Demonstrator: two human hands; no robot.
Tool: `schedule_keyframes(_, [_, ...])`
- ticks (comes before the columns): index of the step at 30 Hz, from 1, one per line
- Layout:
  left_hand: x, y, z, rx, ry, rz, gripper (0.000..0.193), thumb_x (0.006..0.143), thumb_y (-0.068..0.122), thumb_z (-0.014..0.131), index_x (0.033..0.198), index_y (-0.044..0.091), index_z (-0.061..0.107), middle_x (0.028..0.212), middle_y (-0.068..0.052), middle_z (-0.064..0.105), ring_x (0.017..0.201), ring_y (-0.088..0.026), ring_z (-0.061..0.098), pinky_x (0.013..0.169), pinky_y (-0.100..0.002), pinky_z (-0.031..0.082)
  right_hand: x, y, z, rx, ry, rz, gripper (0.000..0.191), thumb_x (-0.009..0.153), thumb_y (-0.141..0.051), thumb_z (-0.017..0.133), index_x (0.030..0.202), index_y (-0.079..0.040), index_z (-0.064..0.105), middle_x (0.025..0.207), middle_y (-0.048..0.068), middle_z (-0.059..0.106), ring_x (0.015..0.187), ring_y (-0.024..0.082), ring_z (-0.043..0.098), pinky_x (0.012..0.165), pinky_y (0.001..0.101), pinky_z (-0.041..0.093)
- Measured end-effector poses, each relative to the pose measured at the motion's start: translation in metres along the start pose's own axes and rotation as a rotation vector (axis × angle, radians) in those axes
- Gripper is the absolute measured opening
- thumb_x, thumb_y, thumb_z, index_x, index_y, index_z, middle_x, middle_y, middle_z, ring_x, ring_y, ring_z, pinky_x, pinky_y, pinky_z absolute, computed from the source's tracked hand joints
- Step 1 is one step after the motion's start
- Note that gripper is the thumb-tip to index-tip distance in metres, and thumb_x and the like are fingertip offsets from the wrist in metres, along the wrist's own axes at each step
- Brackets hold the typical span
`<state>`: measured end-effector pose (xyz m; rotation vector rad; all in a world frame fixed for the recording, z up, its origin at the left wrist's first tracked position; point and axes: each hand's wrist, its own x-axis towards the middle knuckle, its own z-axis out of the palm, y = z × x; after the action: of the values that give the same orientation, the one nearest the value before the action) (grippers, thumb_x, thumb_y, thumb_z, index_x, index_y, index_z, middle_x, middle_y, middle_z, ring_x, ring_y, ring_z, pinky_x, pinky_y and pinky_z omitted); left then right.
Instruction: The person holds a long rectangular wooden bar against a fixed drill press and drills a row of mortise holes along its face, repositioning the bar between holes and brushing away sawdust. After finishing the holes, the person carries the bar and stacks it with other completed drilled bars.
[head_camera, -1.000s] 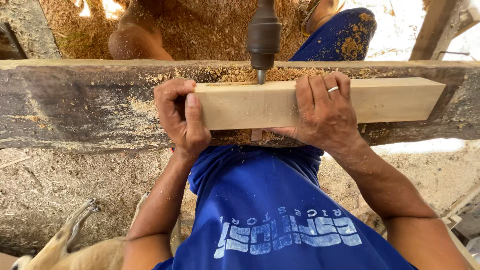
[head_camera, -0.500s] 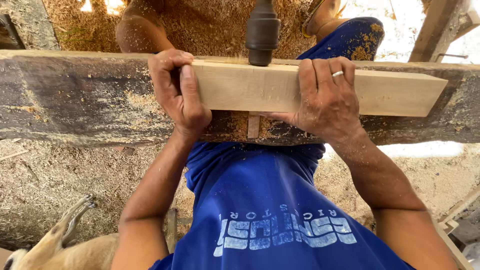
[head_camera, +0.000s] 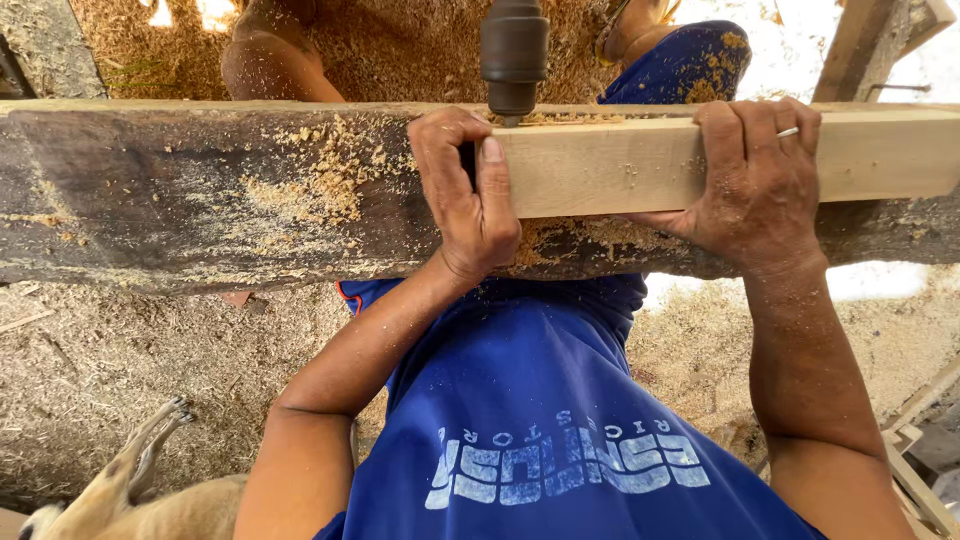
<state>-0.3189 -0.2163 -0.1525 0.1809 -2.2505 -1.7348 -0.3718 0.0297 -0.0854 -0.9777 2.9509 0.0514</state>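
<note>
down at the far left a tan animal (head_camera: 150, 495) lies on the sawdust-covered floor (head_camera: 90, 370). next comes the dark, sawdust-dusted beam (head_camera: 200, 190), with a pale wooden plank (head_camera: 620, 165) lying along it. the left hand (head_camera: 465, 195) is clamped round the plank's left end, fingers curled over the top, thumb on the front face. just above it a dark drill chuck (head_camera: 514, 50) points down at the plank's top edge. further right, the right hand (head_camera: 760, 185), ring on one finger, grips the plank the same way.
</note>
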Motion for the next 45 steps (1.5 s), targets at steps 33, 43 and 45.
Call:
schedule_keyframes(33, [0.030,-0.002,-0.034,-0.145,0.073,0.010,0.012,0.106,0.005,0.052,0.117,0.004,0.052,0.113,-0.008,0.049,0.103,-0.016,0.050,0.094,-0.031,0.047,0.050,-0.051,-0.018,-0.009,0.126,-0.055,0.098,0.079,-0.092,0.070,0.113,-0.002,0.056,0.101,0.011,0.054,0.101,0.026,0.056,0.101,0.0467,0.043])
schedule_keyframes(43, [0.029,-0.005,-0.065,-0.095,0.116,-0.088,0.011,0.107,0.010,0.053,0.116,0.004,0.054,0.117,-0.008,0.049,0.099,-0.017,0.051,0.090,-0.032,0.049,0.067,-0.077,-0.021,0.008,0.117,-0.099,0.100,0.082,-0.097,0.066,0.106,0.000,0.055,0.099,0.012,0.049,0.094,0.029,0.053,0.097,0.0494,0.042])
schedule_keyframes(45, [0.029,-0.009,-0.076,-0.098,0.082,-0.068,0.017,0.108,0.013,0.050,0.121,0.004,0.052,0.115,-0.007,0.048,0.099,-0.017,0.049,0.091,-0.033,0.049,0.071,-0.083,-0.022,0.047,0.162,-0.115,0.101,0.080,-0.094,0.072,0.109,0.002,0.056,0.100,0.013,0.049,0.095,0.029,0.053,0.095,0.0493,0.041])
